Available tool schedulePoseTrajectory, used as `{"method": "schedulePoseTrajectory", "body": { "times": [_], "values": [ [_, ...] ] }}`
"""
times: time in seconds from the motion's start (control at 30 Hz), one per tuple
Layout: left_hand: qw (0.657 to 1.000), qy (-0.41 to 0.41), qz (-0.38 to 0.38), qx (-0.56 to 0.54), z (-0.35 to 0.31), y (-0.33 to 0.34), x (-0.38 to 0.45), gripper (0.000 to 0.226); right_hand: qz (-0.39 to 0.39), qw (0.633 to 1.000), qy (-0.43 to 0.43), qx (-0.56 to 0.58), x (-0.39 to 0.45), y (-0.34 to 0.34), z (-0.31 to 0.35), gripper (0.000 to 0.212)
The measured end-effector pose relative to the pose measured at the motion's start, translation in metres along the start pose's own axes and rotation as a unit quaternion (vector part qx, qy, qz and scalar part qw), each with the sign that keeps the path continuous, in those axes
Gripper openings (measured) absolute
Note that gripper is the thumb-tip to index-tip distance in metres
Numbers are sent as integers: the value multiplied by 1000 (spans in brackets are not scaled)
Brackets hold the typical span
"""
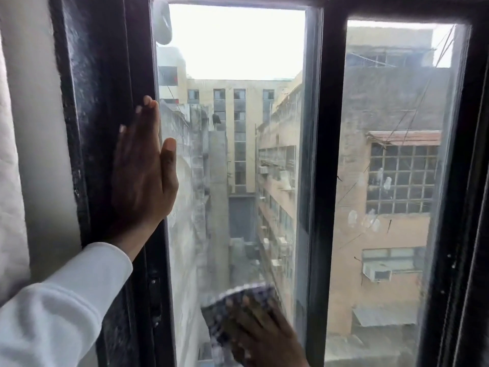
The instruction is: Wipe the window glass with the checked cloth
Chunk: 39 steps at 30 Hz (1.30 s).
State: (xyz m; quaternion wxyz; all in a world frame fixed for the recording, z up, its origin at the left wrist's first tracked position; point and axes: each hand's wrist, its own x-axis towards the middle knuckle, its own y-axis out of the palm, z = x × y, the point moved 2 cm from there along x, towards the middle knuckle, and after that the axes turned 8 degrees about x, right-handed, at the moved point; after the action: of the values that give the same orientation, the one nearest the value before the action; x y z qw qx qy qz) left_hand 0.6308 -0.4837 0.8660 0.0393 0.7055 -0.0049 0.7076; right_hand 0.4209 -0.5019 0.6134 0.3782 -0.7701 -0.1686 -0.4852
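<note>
The window glass (pixel 238 144) is a tall pane set in a black frame (pixel 111 102), with buildings visible through it. My left hand (pixel 144 170) lies flat with fingers together against the frame's left upright, its thumb over the edge of the glass. My right hand (pixel 262 337) presses the blue-and-white checked cloth (pixel 232 300) against the bottom part of the pane. The cloth and the right hand are blurred. The lower part of the cloth is hidden under the hand.
A black centre upright (pixel 330 181) separates this pane from a second pane (pixel 391 181) on the right, which carries whitish smudges. A pale wall (pixel 34 128) runs along the left. A round white object (pixel 162 22) sits at the pane's top left corner.
</note>
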Motion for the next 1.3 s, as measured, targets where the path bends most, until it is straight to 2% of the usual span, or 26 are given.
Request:
{"method": "schedulePoseTrajectory", "body": {
  "times": [0.07, 0.1, 0.17, 0.27, 0.4, 0.5, 0.57, 0.63, 0.7, 0.73, 0.77, 0.8, 0.83, 0.9, 0.93, 0.97, 1.03, 1.07, 1.1, 1.2, 1.27, 1.3],
  "values": [
    [1000, -1, 3, -27, 8, 3, -2, 63, 18, 998, -37, -55, 52, -18, -30, 54],
    [1000, -5, 2, -18, 6, 4, -4, 63, -16, 997, -29, -70, 90, -34, -49, 60],
    [1000, 1, 1, -12, 5, 3, -5, 62, -87, 993, 38, -64, 186, -71, -75, 64],
    [1000, -3, 11, -6, 2, 1, -4, 62, -108, 986, 90, -88, 256, -97, -95, 62],
    [1000, -7, 11, -8, -1, 3, -5, 61, -127, 986, 81, -69, 220, -91, -83, 52],
    [1000, 6, 6, 0, 4, 6, -5, 61, -113, 990, 64, -57, 140, -58, -59, 43],
    [1000, 4, 7, 5, 6, 6, -4, 63, -91, 993, 54, -46, 86, -40, -42, 49],
    [1000, 9, 11, -2, 6, 6, -3, 65, -63, 995, 80, -12, 41, -31, -33, 59],
    [1000, 3, 17, -2, 4, 6, -2, 67, -63, 983, 151, 85, 14, -38, -26, 59],
    [1000, -3, 25, -5, 1, 4, -1, 69, -87, 957, 206, 186, 8, -46, -22, 57],
    [999, -4, 34, -8, -5, 3, 0, 71, -137, 903, 263, 311, 4, -55, -16, 52],
    [999, 4, 49, -9, -16, 2, 2, 75, -217, 821, 320, 420, 3, -65, -9, 43],
    [998, 23, 66, -9, -31, 2, 4, 78, -297, 724, 376, 496, 9, -79, -2, 37],
    [991, 78, 105, -23, -74, 6, 7, 82, -404, 540, 493, 550, 17, -102, 0, 42],
    [986, 104, 123, -34, -98, 8, 9, 84, -437, 499, 523, 535, 20, -117, -5, 43],
    [981, 126, 136, -47, -122, 12, 11, 85, -460, 487, 531, 519, 23, -136, -14, 38],
    [974, 160, 148, -60, -163, 19, 18, 88, -485, 503, 518, 493, 27, -170, -41, 28],
    [972, 171, 147, -61, -179, 22, 22, 88, -491, 528, 504, 475, 29, -184, -58, 28],
    [972, 175, 147, -58, -191, 26, 25, 87, -496, 564, 484, 449, 31, -195, -75, 28],
    [973, 165, 154, -41, -215, 36, 28, 84, -433, 729, 426, 315, 37, -212, -121, 36],
    [975, 149, 158, -35, -225, 40, 27, 82, -373, 802, 393, 251, 41, -209, -149, 47],
    [977, 142, 159, -32, -229, 42, 25, 81, -354, 826, 372, 234, 44, -206, -162, 51]
  ]
}}
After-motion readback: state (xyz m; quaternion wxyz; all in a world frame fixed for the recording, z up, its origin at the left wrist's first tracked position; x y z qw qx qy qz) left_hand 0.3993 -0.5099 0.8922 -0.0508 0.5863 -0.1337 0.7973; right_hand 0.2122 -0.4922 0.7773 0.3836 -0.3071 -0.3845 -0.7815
